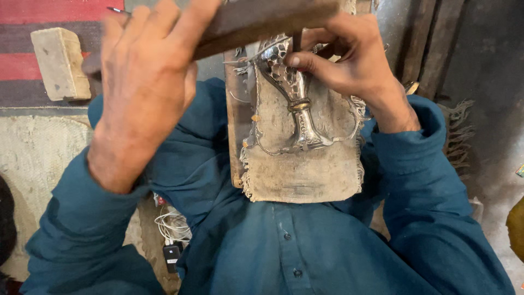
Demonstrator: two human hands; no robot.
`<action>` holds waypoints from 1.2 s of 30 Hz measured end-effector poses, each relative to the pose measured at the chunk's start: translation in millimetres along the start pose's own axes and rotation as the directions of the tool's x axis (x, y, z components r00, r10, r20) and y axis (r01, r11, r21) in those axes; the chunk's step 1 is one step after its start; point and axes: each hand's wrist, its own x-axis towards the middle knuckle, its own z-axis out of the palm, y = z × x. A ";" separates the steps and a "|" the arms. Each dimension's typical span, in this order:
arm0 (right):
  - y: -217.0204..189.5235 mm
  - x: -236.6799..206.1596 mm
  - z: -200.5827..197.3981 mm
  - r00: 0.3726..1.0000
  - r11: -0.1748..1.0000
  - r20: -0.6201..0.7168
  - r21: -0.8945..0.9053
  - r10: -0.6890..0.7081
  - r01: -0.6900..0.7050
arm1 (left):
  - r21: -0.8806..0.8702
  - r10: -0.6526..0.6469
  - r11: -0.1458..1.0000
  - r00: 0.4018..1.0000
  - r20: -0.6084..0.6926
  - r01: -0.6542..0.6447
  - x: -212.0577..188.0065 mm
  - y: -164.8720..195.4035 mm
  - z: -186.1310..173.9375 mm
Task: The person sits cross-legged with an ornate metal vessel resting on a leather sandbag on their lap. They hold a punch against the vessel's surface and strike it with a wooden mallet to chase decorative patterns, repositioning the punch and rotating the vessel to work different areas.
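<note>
Metalwork in silver, a goblet-shaped piece (297,104) with a pierced, patterned bowl, a brass-coloured band at the neck and a flared foot, is laid flat on a grey pad (305,164) with frayed edges, in the middle of the view. Thin silver wire (262,147) is looped around the foot and along the sides of the pad. The pad is backed by a wooden board (236,125), whose edge is seen along the pad's left side, and both are propped above the lap of a person dressed in a dark teal buttoned shirt (284,246). The bowl of the piece is touched by the right hand (349,60), whose fingers are pinched shut on a thin dark punch (297,41) set upright on the metal. A dark wooden block (256,22) is gripped by the left hand (144,82), its fingers closed around it, and is held above the top of the punch. A pale rectangular block (60,63) is seen at the upper left, lying on a striped red and grey mat (49,13). White cables (173,225) and a small black plug are visible below the left forearm.
</note>
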 end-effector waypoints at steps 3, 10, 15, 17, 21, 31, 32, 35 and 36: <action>0.3 -1.5 1.5 0.999 0.998 -0.004 0.028 -0.054 0.054 | -0.093 -0.033 0.995 0.999 -0.005 0.033 -0.7 -0.4 -0.4; -3.9 1.1 -1.0 1.000 0.999 -0.007 0.040 -0.030 0.031 | -0.082 -0.028 0.996 1.000 -0.013 0.026 -1.4 -4.2 5.6; -7.6 1.5 -2.5 1.000 0.999 0.007 0.043 -0.023 0.023 | -0.089 -0.027 0.996 1.000 0.000 0.027 -2.2 -2.7 5.7; -8.8 1.0 -1.8 1.000 0.999 -0.001 0.048 0.011 -0.011 | -0.086 -0.037 0.995 0.999 0.037 0.040 -2.9 -2.4 4.6; -10.2 1.5 -3.5 1.000 0.999 0.009 0.040 -0.028 0.028 | -0.105 -0.074 0.992 0.997 0.030 0.076 -4.4 -2.6 4.2; -11.4 3.0 -9.9 0.999 1.000 0.037 0.012 -0.019 0.018 | -0.104 -0.055 0.993 0.998 0.030 0.058 -9.5 -6.6 10.2; -10.2 4.1 -11.0 0.998 0.999 0.054 0.026 -0.028 0.026 | -0.139 -0.069 0.988 0.998 0.003 0.069 -9.4 -6.9 9.5; -7.6 2.5 -11.6 0.999 1.000 0.046 0.007 -0.015 0.015 | -0.129 -0.055 0.990 0.998 0.022 0.058 -8.6 -3.8 7.0; -6.8 1.8 -11.4 0.999 1.000 0.034 -0.014 -0.010 0.011 | -0.129 -0.061 0.990 0.998 0.017 0.063 -7.9 -2.7 5.6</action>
